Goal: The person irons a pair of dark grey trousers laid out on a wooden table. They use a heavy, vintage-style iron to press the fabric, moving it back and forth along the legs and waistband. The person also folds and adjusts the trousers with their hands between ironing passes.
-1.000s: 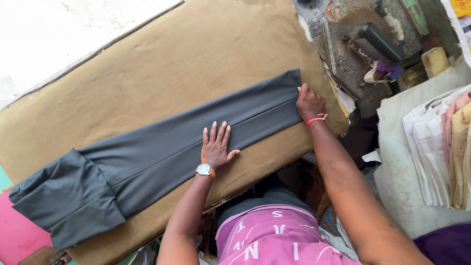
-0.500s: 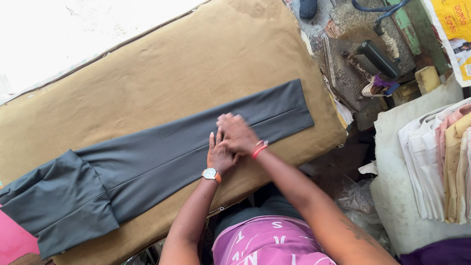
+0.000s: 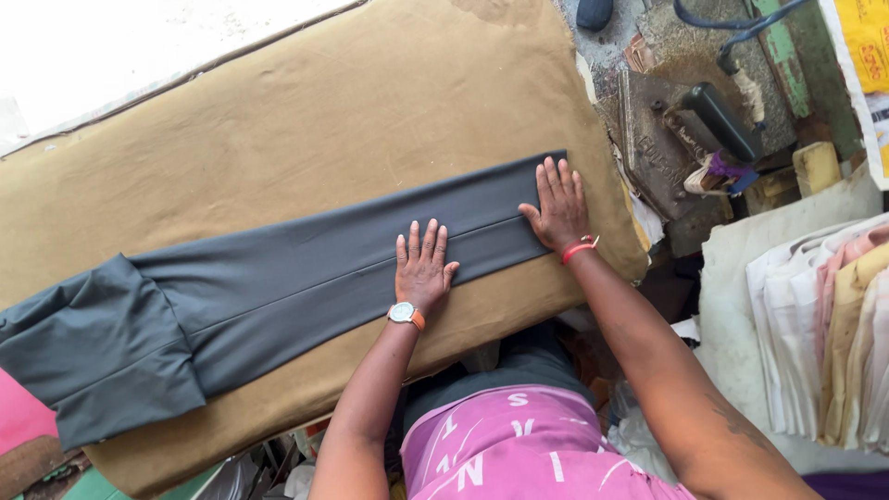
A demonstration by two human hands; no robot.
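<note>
Dark grey trousers (image 3: 278,278) lie stretched along a padded table covered in brown cloth (image 3: 306,120), waist end at the left, leg hems at the right. My left hand (image 3: 422,267), with a wristwatch, rests flat on the legs near the middle, fingers spread. Flat on the hem end, close to the table's right edge, lies my right hand (image 3: 556,206), a red band on its wrist. Neither hand grips anything.
A heavy black-handled iron (image 3: 690,130) sits on a worn metal stand to the right of the table. Folded pale garments (image 3: 833,343) are stacked at the far right on a white surface. Pink cloth (image 3: 18,412) shows at the lower left.
My right hand slid from beside the left hand out to the hem end of the trouser legs. The left hand stayed pressed near the middle.
</note>
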